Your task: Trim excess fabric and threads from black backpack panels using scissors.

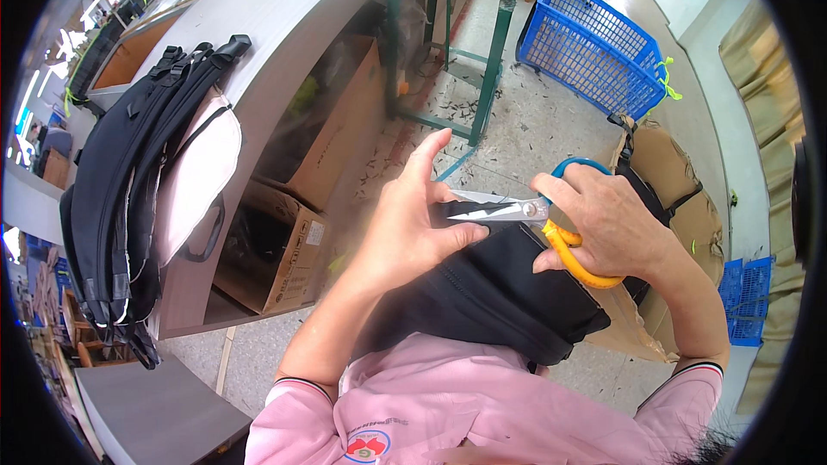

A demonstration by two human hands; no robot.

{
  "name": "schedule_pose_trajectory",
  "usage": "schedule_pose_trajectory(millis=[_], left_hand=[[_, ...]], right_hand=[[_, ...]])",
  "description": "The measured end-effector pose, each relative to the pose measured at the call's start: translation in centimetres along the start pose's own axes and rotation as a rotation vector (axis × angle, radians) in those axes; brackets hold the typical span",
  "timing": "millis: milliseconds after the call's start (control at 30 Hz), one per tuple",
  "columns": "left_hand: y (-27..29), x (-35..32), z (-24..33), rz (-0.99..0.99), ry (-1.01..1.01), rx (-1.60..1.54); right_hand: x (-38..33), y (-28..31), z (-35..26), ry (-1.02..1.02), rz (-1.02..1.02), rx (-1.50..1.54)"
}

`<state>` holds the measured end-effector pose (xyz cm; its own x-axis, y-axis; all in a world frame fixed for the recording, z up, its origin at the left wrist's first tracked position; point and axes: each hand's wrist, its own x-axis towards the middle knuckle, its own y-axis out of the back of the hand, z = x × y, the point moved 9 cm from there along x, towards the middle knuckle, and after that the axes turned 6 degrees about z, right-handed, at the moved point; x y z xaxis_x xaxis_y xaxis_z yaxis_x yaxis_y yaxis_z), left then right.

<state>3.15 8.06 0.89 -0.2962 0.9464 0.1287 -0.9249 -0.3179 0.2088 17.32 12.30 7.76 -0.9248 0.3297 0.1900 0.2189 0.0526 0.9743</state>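
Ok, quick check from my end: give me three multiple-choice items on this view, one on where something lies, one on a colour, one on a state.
1. Where does the stack of black fabric bags lie?
A. on the grey curved worktable, at the person's left
B. inside the blue plastic crate
C. on the floor

2. What colour are the handles of the steel-bladed scissors?
A. both red
B. one orange, one blue
C. both black

3. How is the black fabric piece held?
A. lying loose on the floor
B. hanging from a hook
C. left hand pinches its top edge at the blades, right hand in the scissor handles

Answers: 1 A, the bags drape over the table's edge. 2 B, an orange loop shows under the right hand and a blue one above it. 3 C, the left thumb and fingers grip the fabric beside the blade tips.
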Motion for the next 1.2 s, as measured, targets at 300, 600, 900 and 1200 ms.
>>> schedule_pose_trajectory(millis=[300, 600, 900, 1200], left_hand=[[1.3, 0.1, 0.0, 0.091, -0.08, 0.11], [5.2, -2.5, 0.2, 0.423, -0.354, 0.184], [2.8, -5.4, -14.8, 0.175, 0.328, -0.902], [7.8, 6.1, 4.9, 0.227, -0.243, -0.477]], right_hand=[[0.0, -1.8, 1.2, -0.099, -0.16, 0.03], [-0.5, -7.1, 3.4, -0.476, 0.149, 0.956], [-3.3, -1.6, 7.4, -0.485, 0.584, 0.848], [-11.8, 3.5, 8.0, -0.481, 1.433, 0.678]])
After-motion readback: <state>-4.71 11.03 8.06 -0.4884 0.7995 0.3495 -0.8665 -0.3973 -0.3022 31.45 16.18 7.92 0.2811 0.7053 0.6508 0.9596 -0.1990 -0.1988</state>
